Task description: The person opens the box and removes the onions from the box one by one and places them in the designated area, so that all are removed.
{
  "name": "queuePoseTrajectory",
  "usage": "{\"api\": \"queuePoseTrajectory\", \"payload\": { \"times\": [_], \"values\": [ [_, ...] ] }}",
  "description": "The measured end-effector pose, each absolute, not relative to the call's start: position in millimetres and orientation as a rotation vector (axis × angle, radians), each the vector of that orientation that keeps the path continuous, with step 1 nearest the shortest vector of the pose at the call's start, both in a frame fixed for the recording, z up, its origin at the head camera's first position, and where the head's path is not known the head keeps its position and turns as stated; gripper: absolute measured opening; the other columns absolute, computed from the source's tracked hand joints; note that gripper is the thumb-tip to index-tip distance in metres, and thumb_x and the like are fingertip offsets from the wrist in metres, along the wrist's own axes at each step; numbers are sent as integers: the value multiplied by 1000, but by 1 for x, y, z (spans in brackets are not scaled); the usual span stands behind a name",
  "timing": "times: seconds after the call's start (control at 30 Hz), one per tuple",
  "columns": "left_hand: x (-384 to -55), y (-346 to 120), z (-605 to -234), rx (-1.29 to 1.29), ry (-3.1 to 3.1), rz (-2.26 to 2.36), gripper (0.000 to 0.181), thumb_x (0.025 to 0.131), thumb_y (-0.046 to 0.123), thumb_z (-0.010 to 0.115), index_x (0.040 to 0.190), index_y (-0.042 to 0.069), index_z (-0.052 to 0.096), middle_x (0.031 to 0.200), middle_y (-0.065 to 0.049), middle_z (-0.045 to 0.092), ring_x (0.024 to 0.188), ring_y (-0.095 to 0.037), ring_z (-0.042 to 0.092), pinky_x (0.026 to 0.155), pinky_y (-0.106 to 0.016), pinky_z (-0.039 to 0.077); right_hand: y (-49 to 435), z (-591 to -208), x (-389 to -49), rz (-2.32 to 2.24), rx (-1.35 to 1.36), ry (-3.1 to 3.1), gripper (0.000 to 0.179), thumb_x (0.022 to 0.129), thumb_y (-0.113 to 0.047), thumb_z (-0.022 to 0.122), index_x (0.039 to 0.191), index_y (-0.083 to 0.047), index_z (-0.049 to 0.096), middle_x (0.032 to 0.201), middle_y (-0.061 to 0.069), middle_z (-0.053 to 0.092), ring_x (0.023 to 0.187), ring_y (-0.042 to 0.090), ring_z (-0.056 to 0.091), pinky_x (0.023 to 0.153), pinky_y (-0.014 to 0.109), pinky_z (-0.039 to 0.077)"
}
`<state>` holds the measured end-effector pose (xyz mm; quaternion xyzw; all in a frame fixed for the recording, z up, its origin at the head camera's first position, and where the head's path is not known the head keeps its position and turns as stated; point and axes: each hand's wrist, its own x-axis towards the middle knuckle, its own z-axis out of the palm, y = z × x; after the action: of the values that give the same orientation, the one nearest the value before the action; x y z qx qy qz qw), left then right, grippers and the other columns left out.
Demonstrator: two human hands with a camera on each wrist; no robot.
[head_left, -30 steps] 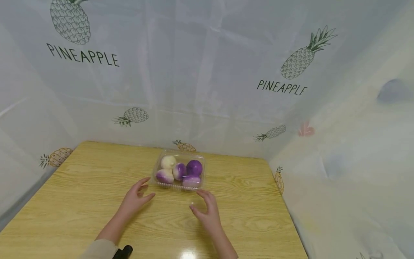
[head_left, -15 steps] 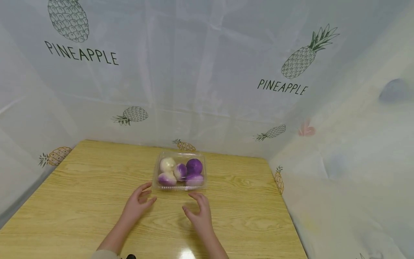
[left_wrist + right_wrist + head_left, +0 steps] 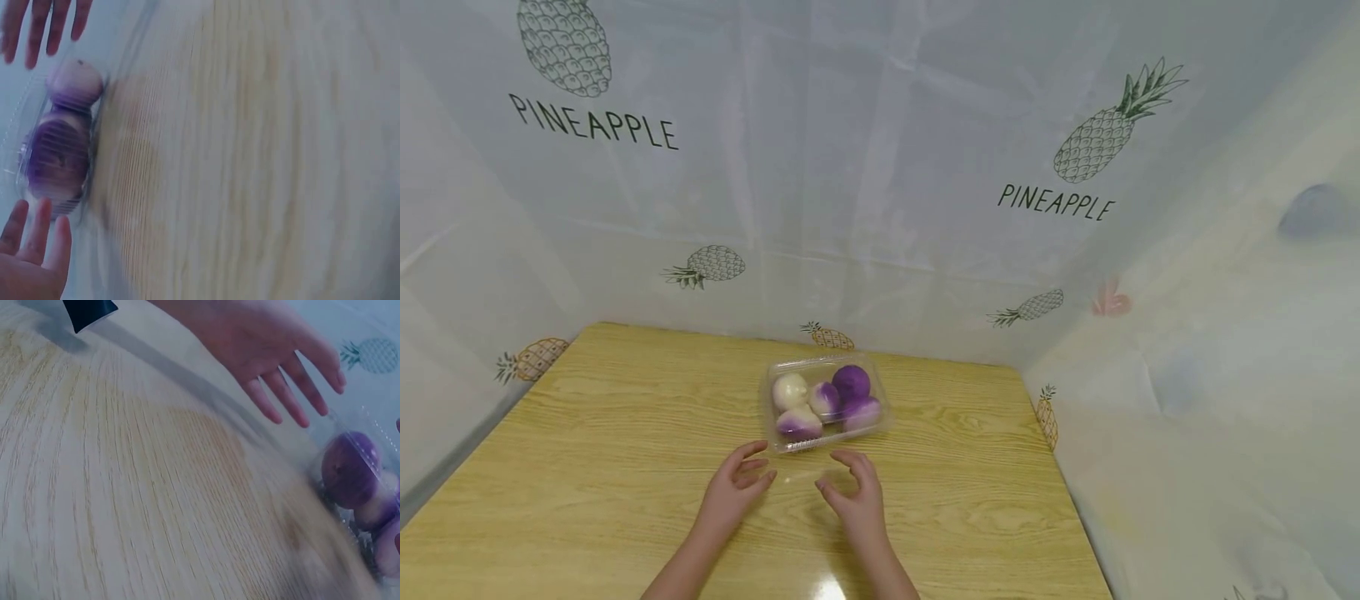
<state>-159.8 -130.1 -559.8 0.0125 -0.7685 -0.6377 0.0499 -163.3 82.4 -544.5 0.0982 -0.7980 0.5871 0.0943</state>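
A clear plastic clamshell box (image 3: 790, 447) with several round white-and-purple turnip-like vegetables (image 3: 800, 423) sits on the wooden table, turned slightly askew. My left hand (image 3: 733, 487) is at its near left corner, fingers loosely bent; whether the fingertips touch the box I cannot tell. In front of the near edge is my right hand (image 3: 859, 492), thumb and forefinger apart with nothing between them. The left wrist view has the left hand (image 3: 37, 256) below the box and the right hand (image 3: 47, 25) above it. The right wrist view shows the left hand (image 3: 269, 356) with spread fingers.
The wooden table (image 3: 985, 483) extends on both sides of the box. Behind it and to the sides hangs a pale plastic curtain (image 3: 865, 208) with pineapple prints. A black device (image 3: 87, 311) is on the left forearm in the right wrist view.
The box has shifted toward me and slightly right, turning a little counter-clockwise. My left hand has moved right and nearer to me; the right hand has drifted left, so the hands are closer together.
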Motion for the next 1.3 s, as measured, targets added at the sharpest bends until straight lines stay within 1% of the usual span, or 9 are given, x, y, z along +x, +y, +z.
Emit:
{"api": "queuePoseTrajectory", "payload": {
  "times": [0.2, 0.37, 0.5, 0.63, 0.77, 0.9, 1.03, 1.17, 1.3],
  "values": [
    [-153, -118, -561, 25, -2296, -2001, 54, 87, 18, 76, 135, 8, 53, 137, -13, 52, 117, -35, 54, 95, -40, 53, 81, -545, -162, 1790, 331, -2372, 42, 82, -20, 79, 119, -8, 64, 120, -6, 59, 117, 17, 49, 103, 41, 39],
    [-149, -109, -561, 48, -2272, -2039, 53, 85, 15, 77, 133, 9, 55, 135, -11, 54, 115, -33, 56, 91, -37, 55, 78, -545, -162, 1785, 311, -2377, 40, 82, -20, 80, 117, -8, 66, 118, -7, 59, 116, 16, 49, 102, 43, 40],
    [-148, -102, -558, 55, -2259, -2064, 52, 85, 13, 77, 132, 9, 56, 134, -12, 55, 113, -35, 57, 88, -41, 56, 77, -545, -164, 1762, 315, -2375, 38, 82, -20, 79, 116, -9, 67, 116, -3, 61, 113, 16, 51, 101, 44, 42],
    [-147, -97, -556, 39, -2259, -2095, 52, 85, 14, 77, 132, 9, 55, 133, -13, 56, 113, -36, 57, 87, -45, 56, 79, -543, -167, 1739, 375, -2403, 36, 84, -18, 77, 117, -10, 66, 118, 1, 59, 115, 20, 50, 104, 48, 40],
    [-147, -91, -556, 30, -2252, -2132, 52, 85, 14, 77, 132, 10, 56, 133, -10, 56, 113, -34, 57, 87, -43, 56, 78, -542, -172, 1715, 416, -2420, 31, 83, -11, 77, 113, -10, 67, 113, -1, 58, 112, 22, 51, 103, 53, 43],
    [-147, -87, -558, 5, -2236, -2145, 52, 85, 13, 77, 132, 8, 56, 133, -11, 56, 112, -34, 58, 86, -39, 57, 75, -543, -178, 1624, 399, -2418, 26, 80, -10, 81, 104, -10, 71, 105, -5, 59, 105, 17, 51, 96, 46, 48],
    [-147, -86, -560, -14, -2208, -2166, 51, 86, 12, 76, 132, 6, 55, 132, -12, 56, 112, -34, 58, 85, -35, 57, 71, -543, -182, 1480, 398, -2436, 23, 77, -12, 84, 98, -11, 74, 102, -7, 59, 103, 14, 49, 90, 36, 48],
    [-148, -87, -563, 1, -2186, -2193, 49, 86, 8, 75, 131, 5, 55, 131, -12, 57, 111, -33, 58, 84, -31, 57, 68, -542, -185, 1352, 421, -2447, 22, 74, -11, 85, 94, -11, 76, 101, -6, 59, 102, 14, 48, 88, 32, 47],
    [-153, -89, -567, 55, -2173, -2217, 48, 86, 7, 74, 130, 5, 56, 129, -14, 58, 110, -33, 59, 84, -30, 57, 67, -543, -187, 1255, 433, -2441, 21, 72, -11, 87, 89, -11, 76, 98, -5, 59, 100, 14, 47, 86, 31, 46]
  ]
}}
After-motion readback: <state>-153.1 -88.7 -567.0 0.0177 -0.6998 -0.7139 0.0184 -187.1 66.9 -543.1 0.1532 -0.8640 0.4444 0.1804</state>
